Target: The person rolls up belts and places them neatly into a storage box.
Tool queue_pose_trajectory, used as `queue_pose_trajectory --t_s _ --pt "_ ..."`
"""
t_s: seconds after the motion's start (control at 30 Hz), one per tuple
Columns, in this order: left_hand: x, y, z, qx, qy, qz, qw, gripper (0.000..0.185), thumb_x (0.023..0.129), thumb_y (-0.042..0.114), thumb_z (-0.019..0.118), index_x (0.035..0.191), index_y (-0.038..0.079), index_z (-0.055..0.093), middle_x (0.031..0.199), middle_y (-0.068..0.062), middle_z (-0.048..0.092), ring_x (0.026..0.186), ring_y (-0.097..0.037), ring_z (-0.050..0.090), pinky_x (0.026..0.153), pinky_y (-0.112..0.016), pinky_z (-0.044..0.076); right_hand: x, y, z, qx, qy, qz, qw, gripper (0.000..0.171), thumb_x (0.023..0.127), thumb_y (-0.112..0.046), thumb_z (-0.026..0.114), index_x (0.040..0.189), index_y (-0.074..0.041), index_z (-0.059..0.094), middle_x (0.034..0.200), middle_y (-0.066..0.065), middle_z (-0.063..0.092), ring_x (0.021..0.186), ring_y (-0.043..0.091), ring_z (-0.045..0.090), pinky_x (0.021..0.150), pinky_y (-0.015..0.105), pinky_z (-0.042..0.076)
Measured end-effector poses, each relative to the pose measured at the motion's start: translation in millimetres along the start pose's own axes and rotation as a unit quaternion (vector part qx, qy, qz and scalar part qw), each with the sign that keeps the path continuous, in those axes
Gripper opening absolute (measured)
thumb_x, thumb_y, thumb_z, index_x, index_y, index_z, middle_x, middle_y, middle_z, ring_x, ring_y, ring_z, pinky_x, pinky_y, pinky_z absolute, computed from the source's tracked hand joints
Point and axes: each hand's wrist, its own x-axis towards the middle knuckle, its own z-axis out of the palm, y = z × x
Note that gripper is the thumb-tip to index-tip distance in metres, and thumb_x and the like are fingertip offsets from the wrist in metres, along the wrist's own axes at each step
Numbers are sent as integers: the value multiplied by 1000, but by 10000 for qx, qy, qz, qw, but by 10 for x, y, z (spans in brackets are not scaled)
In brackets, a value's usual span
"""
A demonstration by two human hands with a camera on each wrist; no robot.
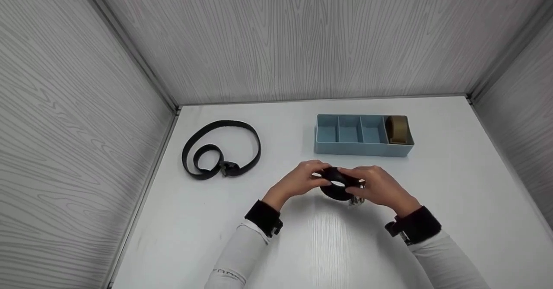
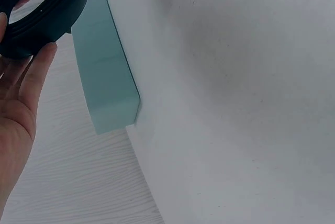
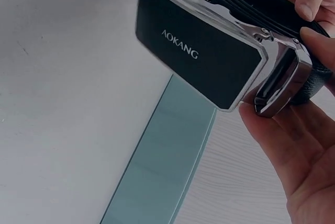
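Note:
A black leather belt (image 1: 335,192), wound into a tight coil, is held above the table between both hands. My left hand (image 1: 302,178) grips the coil's left side, with fingers and thumb curled on the band. On the right side, my right hand (image 1: 380,187) holds the coil beside its buckle (image 3: 196,46). The buckle has a dark plate with a silver edge and reads AOKANG. In the left wrist view, fingers support the coil (image 2: 73,9) from below. Just beyond the hands stands a blue-green divided box (image 1: 363,149).
A brown rolled belt (image 1: 396,129) sits in the box's rightmost compartment. At the left of the white table (image 1: 181,233) lies another black belt (image 1: 258,146), loosely looped, its small buckle end toward the front. Wood-grain panels (image 1: 276,42) enclose the back and sides.

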Motion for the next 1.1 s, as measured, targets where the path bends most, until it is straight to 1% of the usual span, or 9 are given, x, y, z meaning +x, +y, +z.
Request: queue_pose_trajectory --t_s 0.1,0.2,0.33,0.47,0.57,0.67,0.87,1.0,1.1 --pt "45 -9 2 316 -117 -237 9991 38 94 26 67 127 9 63 113 -3 64 108 -12 61 92 -26 48 -8 24 -14 -75 -28 172 9998 53 83 -11 78 134 -12 61 108 5 71 87 14 65 66 31 50" --pt "77 -8 2 1102 -298 -693 9910 53 93 40 64 136 10 57 128 -4 59 119 -15 56 97 -29 45 -11 50 -61 -160 -53 439 9989 54 84 -12 78 135 -12 61 110 6 71 86 13 65 66 33 50" --pt "130 -34 13 2479 -649 -1116 9601 66 93 47 63 145 10 47 144 -6 48 131 -18 46 104 -30 38 -16 93 -130 -286 -38 797 9964 53 84 -12 78 134 -11 61 111 8 71 80 13 63 67 35 49" --pt "229 -82 46 3651 -513 -1156 9223 59 95 36 65 144 8 48 145 -10 46 135 -22 42 108 -33 34 -21 126 -176 -398 -66 1083 9933 53 84 -13 77 135 -9 60 111 10 70 75 13 59 65 35 47" --pt "325 -103 66 4206 -440 -1371 8957 60 94 32 66 146 9 45 149 -12 40 139 -24 35 111 -39 31 -24 154 -194 -474 -22 1195 9917 54 85 -13 77 135 -8 59 104 10 71 71 12 58 62 34 45" --pt "407 -124 77 4428 -558 -1640 8797 64 94 32 66 149 11 40 155 -12 33 144 -26 27 111 -45 29 -8 185 -228 -501 136 1257 9907 53 84 -12 77 135 -8 60 95 10 71 68 13 57 58 33 44" --pt "503 -201 81 4531 -673 -2076 8643 68 95 27 64 154 13 33 160 -9 23 148 -25 13 112 -50 26 120 243 -382 -602 502 1486 9858 54 86 -13 75 137 -7 58 72 6 63 58 14 50 51 32 39" --pt "550 -222 81 4334 -699 -2279 8691 72 95 26 64 155 12 27 161 -8 19 149 -23 9 113 -51 23 254 289 -509 -848 992 1500 9800 54 86 -12 75 136 -3 57 64 10 60 50 16 44 48 33 36" --pt "572 -210 88 4202 -661 -2309 8751 73 95 25 64 155 9 27 160 -8 24 148 -23 13 113 -51 23 353 331 -583 -1075 1422 1561 9715 53 85 -10 75 135 -2 58 80 19 68 54 22 51 49 37 40"
